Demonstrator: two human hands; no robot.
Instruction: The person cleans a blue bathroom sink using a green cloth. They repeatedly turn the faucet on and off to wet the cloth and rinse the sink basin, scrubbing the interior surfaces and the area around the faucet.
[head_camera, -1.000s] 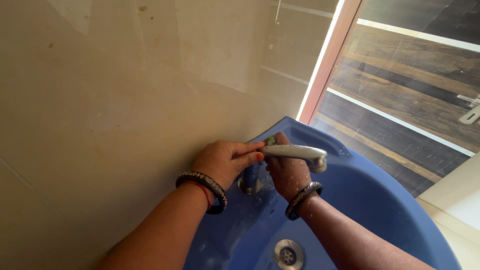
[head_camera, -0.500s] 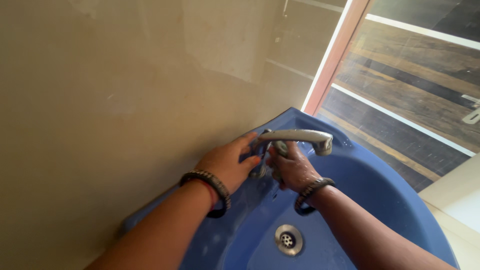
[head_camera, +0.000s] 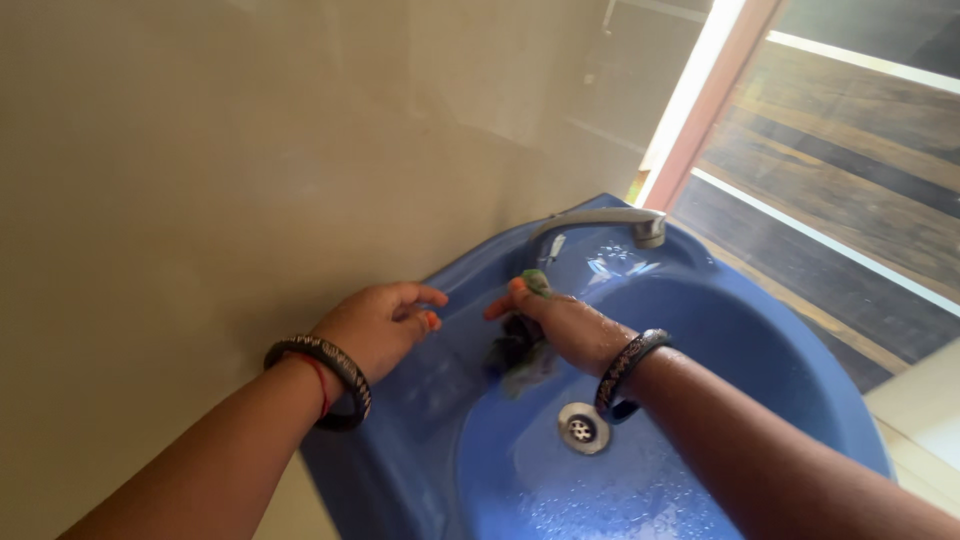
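1. Gripping a dark green scrubbing cloth (head_camera: 522, 345), the right hand (head_camera: 565, 325) sat closed around it just above the blue basin (head_camera: 760, 370), with a bit of the cloth poking out past the fingertips at about 11 o'clock from the knuckles.
2. The cloth lay against the wet inner wall of the basin, at roughly 11 o'clock from the metal drain (head_camera: 582, 428) and near it.
3. The left hand (head_camera: 378, 322) held nothing; its fingers were loosely curled and half open, resting on or just over the basin's rear ledge by the beige wall (head_camera: 200, 180). Whether they touched the ledge could not be told.
4. The two hands were near each other, fingertips apart, the left at 9 o'clock from the right.
5. The chrome tap (head_camera: 600, 222) stood at 1 o'clock from the right hand, its spout pointing toward 3 o'clock, free of both hands.
6. Each wrist carried a dark bangle (head_camera: 325, 375); the left also showed a red thread.
7. A window frame (head_camera: 705, 110) rose at 1 o'clock beyond the basin.
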